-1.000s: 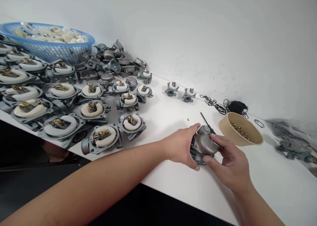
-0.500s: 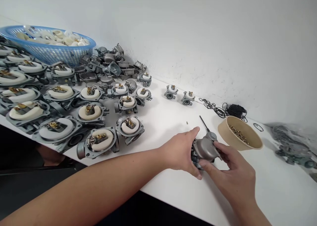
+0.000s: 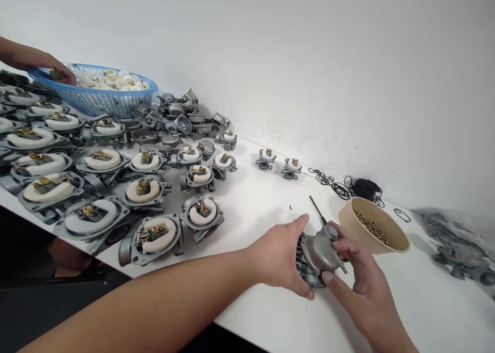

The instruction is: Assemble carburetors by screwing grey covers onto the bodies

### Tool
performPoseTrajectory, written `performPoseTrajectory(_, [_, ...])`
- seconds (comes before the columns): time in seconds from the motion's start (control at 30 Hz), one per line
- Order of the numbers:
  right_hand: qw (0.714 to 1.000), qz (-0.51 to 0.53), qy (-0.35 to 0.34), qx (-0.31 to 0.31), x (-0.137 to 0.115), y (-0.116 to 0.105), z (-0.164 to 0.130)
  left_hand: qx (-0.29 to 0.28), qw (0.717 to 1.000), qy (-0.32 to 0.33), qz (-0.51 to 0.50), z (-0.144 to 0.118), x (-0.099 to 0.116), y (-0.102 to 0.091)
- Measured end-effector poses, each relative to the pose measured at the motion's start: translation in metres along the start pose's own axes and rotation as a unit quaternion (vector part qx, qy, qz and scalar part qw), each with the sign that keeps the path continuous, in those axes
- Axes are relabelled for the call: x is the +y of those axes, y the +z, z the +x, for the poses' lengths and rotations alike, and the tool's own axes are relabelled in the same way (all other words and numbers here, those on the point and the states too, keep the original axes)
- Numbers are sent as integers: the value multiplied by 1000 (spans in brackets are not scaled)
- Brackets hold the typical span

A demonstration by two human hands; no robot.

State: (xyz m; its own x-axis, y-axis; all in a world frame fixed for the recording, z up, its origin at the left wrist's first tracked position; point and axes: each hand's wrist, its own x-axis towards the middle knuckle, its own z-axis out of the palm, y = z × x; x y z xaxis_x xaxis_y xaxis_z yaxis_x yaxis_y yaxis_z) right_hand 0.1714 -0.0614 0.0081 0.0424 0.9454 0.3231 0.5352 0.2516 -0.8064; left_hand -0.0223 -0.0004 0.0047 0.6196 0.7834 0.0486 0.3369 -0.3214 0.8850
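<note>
A long white table (image 3: 263, 208) is seen running along a pale wall. Its left half is covered by rows of grey metal carburettor bodies with cream-white floats (image 3: 154, 234), and behind them a round blue plastic basket of white parts (image 3: 96, 99) is reached into by another person's hand (image 3: 58, 74). A tan paper bowl of small brass pieces (image 3: 373, 231) is set near the right, just beyond the hands. A grey metal carburettor with a domed bowl cover (image 3: 319, 252) is held just above the table edge: it is gripped by the left hand (image 3: 282, 257) from the left, and the fingers of the right hand (image 3: 358, 275) are closed around its right side. A heap of black rubber rings (image 3: 363, 188) is seen by the wall.
</note>
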Motion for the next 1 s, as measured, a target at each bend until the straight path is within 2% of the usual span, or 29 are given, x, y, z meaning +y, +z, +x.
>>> performPoseTrajectory(0.17, [998, 52, -36, -17, 15, -4, 4, -9, 1000, 10, 12, 0, 0, 0])
performPoseTrajectory(0.33, [994, 99, -34, 24, 23, -2, 5, -8, 1000, 8, 19, 0, 0, 2])
performPoseTrajectory(0.67, [996, 24, -34, 75, 28, 1, 2, -4, 1000, 6, 19, 0, 1, 1])
performPoseTrajectory(0.73, [997, 9, -40, 65, 31, -3, 4, -5, 1000, 3, 22, 0, 2, 1])
performPoseTrajectory(0.9, [995, 13, -103, -5, 34, -11, 8, -19, 999, 10, 28, -1, 1, -1])
performPoseTrajectory(1.0, [995, 31, -93, -7, 27, -11, 7, -35, 999, 17, 12, -2, 0, -3])
